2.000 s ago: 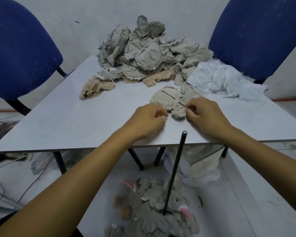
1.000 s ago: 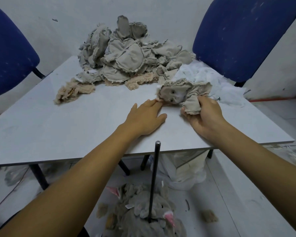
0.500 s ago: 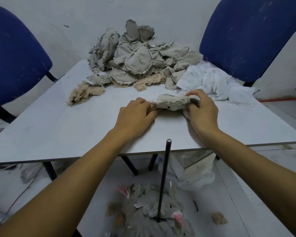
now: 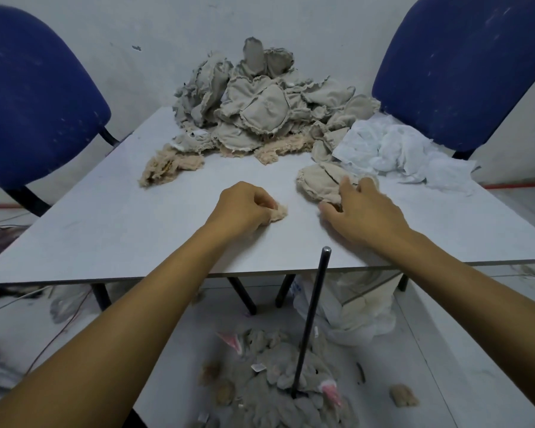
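A grey fabric toy skin [image 4: 320, 183] lies flat on the white table [image 4: 105, 230], right of the middle. My right hand [image 4: 362, 211] rests on its near edge with fingers spread and relaxed. My left hand [image 4: 244, 208] lies to its left, fingers curled round a small beige fluffy piece [image 4: 279, 213] that pokes out at the fingertips. A big pile of grey fabric skins [image 4: 260, 109] fills the far side of the table.
Beige fluffy scraps [image 4: 167, 166] lie at the pile's left foot, and white cloth [image 4: 393, 152] at the far right. Two blue chairs [image 4: 34, 97] [image 4: 457, 63] flank the table. A black rod [image 4: 311, 319] stands in grey stuffed toys [image 4: 284, 375] on the floor below.
The grey skin, held up by both hands half a second ago, now lies flat on the table. My left hand has pulled away to the left with a beige fluffy piece in it.
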`<state>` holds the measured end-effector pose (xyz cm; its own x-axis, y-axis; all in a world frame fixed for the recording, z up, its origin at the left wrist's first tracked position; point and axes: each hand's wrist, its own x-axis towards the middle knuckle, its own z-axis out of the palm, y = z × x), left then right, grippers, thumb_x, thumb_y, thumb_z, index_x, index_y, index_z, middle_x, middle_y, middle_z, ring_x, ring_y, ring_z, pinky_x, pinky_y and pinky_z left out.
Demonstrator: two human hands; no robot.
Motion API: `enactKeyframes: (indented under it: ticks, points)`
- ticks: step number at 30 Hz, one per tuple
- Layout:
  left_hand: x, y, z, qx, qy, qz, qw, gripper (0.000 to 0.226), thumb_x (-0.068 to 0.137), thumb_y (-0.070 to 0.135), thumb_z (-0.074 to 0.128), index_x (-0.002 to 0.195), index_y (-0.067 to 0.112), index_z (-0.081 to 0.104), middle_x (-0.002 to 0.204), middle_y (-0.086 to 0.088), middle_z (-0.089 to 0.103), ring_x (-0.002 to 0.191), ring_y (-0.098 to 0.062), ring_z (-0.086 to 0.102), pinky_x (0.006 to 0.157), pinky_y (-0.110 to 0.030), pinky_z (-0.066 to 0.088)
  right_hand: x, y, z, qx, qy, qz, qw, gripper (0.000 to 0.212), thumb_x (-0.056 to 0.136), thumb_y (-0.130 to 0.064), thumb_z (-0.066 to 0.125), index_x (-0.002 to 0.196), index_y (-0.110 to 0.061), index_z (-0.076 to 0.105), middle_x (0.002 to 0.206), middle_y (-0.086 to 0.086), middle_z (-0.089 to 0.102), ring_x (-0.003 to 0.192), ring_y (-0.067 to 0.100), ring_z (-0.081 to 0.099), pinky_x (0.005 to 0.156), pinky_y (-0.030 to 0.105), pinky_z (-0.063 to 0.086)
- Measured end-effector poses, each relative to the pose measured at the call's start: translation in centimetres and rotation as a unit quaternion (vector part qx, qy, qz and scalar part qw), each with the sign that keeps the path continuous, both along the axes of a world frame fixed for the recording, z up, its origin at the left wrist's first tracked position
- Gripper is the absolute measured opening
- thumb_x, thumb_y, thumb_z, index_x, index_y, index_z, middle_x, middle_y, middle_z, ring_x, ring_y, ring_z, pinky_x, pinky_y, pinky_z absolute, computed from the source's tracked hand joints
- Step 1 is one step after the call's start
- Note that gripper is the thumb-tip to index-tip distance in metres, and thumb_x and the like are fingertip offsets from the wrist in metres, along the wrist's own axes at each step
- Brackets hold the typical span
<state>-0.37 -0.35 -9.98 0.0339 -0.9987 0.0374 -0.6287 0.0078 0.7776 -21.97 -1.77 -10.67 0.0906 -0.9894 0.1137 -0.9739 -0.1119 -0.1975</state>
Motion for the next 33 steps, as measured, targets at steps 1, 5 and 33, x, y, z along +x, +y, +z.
enactKeyframes:
  ticks: [1, 5, 33]
  points:
    - [0.0, 0.1, -0.3, -0.015, -0.003, -0.001, 1.000, 0.011, 0.082, 0.012, 0.073, 0.085, 0.023, 0.076, 0.082, 0.009, 0.071, 0.075, -0.006, 0.066, 0.058, -0.014, 0.053, -0.3, 0.3, 0.3, -0.008, -0.021, 0.010, 1.000, 0.072, 0.093, -0.064, 0.040, 0.151, -0.022, 0.027, 0.140, 0.014, 0.037, 0.115, 0.035, 0.051, 0.081, 0.041, 0.043]
    - [-0.4, 0.5, -0.9, -0.083, 0.059, 0.003, 0.995, 0.019, 0.078, 0.010, 0.080, 0.087, 0.026, 0.074, 0.088, 0.008, 0.072, 0.076, -0.002, 0.064, 0.066, -0.017, 0.051, -0.6, 2.1, 0.7, -0.201, -0.091, 0.170, 0.960, 0.046, 0.095, -0.037, 0.059, 0.138, -0.023, 0.056, 0.115, 0.004, 0.051, 0.096, 0.022, 0.055, 0.068, 0.031, 0.043]
    - [-3.7, 1.8, 0.2, -0.005, 0.288, -0.112, 0.951, 0.031, 0.101, 0.027, 0.055, 0.077, 0.021, 0.074, 0.079, 0.001, 0.068, 0.074, -0.011, 0.063, 0.063, -0.027, 0.055, -0.6, 2.1, -1.1, -0.059, -0.393, 0.166, 0.902, 0.014, 0.090, -0.024, 0.071, 0.082, -0.013, 0.069, 0.072, 0.005, 0.067, 0.069, 0.022, 0.066, 0.065, 0.042, 0.058]
